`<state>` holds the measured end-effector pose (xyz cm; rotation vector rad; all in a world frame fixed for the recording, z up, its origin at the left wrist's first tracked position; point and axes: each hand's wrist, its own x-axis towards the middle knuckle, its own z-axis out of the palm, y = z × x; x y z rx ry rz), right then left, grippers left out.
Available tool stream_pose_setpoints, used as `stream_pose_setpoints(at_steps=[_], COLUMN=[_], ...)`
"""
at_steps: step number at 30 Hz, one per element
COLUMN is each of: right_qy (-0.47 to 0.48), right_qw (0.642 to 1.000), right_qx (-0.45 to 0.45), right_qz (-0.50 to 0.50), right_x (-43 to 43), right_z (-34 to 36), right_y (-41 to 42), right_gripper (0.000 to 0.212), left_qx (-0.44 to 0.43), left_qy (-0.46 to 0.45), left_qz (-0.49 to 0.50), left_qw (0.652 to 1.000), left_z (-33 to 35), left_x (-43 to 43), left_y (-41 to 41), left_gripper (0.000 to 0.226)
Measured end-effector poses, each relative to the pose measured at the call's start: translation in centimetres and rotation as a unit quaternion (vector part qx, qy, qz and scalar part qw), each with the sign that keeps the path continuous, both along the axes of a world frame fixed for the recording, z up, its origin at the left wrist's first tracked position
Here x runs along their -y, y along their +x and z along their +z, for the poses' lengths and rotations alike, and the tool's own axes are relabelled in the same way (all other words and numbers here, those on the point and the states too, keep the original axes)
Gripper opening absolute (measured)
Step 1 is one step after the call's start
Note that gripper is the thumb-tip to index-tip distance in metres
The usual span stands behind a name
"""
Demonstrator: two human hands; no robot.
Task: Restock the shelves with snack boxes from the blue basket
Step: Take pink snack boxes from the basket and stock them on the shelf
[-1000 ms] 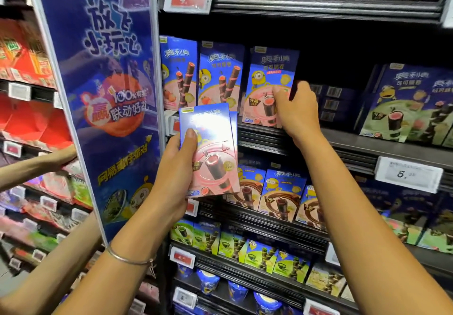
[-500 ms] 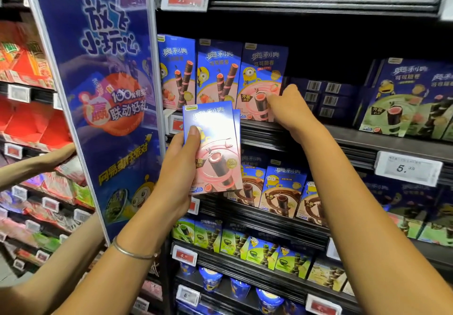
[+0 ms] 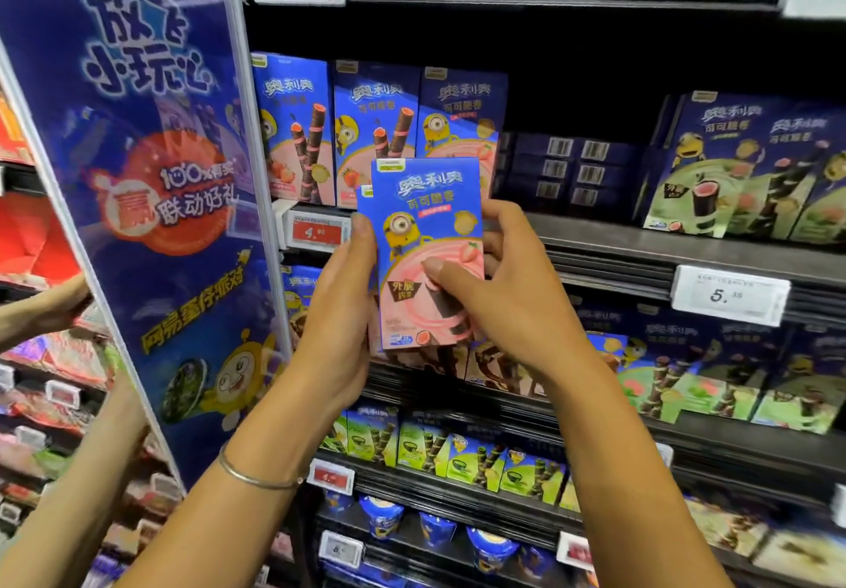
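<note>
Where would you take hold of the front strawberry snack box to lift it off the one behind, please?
Take the front strawberry snack box by its lower right edge, coming from the right: thumb on the face, fingers behind, as the right hand does. It stands upright and thin, the left hand occupies its left edge, and the second box lies close behind.

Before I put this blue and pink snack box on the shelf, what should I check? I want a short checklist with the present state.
1. Grip: left hand and right hand both hold the blue and pink cardboard snack box: ok.
2. Held box upright, front facing the person: ok.
3. Target: matching upright box, same pink design, on the black metal shelf: ok.
4. Free slot beside it: cannot tell.
5. Grip on second box behind the first: cannot tell.
</note>
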<state>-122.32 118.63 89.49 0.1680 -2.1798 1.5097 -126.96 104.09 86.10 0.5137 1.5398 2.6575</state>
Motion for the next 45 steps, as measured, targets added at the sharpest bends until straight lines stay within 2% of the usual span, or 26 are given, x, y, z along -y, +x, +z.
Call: stream_pose_setpoints(at_steps=[5,9,14,17,23,29,33,36,41,44,45], right_qy=[-0.088,-0.19,-0.176,-0.133,-0.057,0.057,0.148,0.112,0.033,0.027,-0.017], right_qw=[0.995,0.976,0.969,0.972,0.975,0.957,0.92,0.928,0.941,0.946,0.943], right_qx=[-0.042,-0.064,-0.074,-0.067,0.033,0.111,0.16,0.162,0.16,0.133,0.134], right_qz=[-0.018,-0.09,-0.158,-0.184,-0.214,-0.263,-0.326,-0.318,-0.296,-0.294,-0.304], right_x=[-2.5,-6.7,-10.2,-10.6,-11.2,-12.1,-11.3,-11.2,-11.2,-10.7,-10.5], right_z=[1.6,2.7,5.5,6.8,7.7,7.7,7.7,7.7,7.8,8.3,8.5], right_y=[0.6,0.6,-1.8,-3.8,-8.7,-11.6,-12.1,-12.4,-12.2,-11.7,-11.6], right_gripper=[0.046,0.043,0.044,0.039,0.009,0.033,0.039,0.048,0.043,0.048,0.05], left_qx=[-0.056,-0.047,-0.036,-0.037,-0.04,-0.032,-0.031,-0.022,-0.006,-0.005,-0.003], left_qy=[-0.034,-0.063,-0.075,-0.072,-0.065,-0.056,-0.069,-0.06,-0.057,-0.057,-0.058], left_qz=[0.031,0.047,0.059,0.056,0.055,0.06,0.066,0.066,0.066,0.06,0.059], left_qw=[0.997,0.996,0.995,0.995,0.996,0.996,0.995,0.996,0.996,0.997,0.997], left_z=[0.1,0.4,0.9,1.1,1.2,1.1,1.1,1.1,1.0,1.1,1.1], left_x=[-0.8,-1.0,-1.2,-1.3,-0.9,-1.8,-2.6,-3.4,-3.7,-3.5,-3.5], left_y=[-0.6,-1.0,-0.8,-0.6,-0.4,-0.7,-1.0,-1.1,-1.1,-1.2,-1.2], left_gripper=[0.033,0.029,0.029,0.029,0.033,0.03,0.03,0.03,0.031,0.031,0.031])
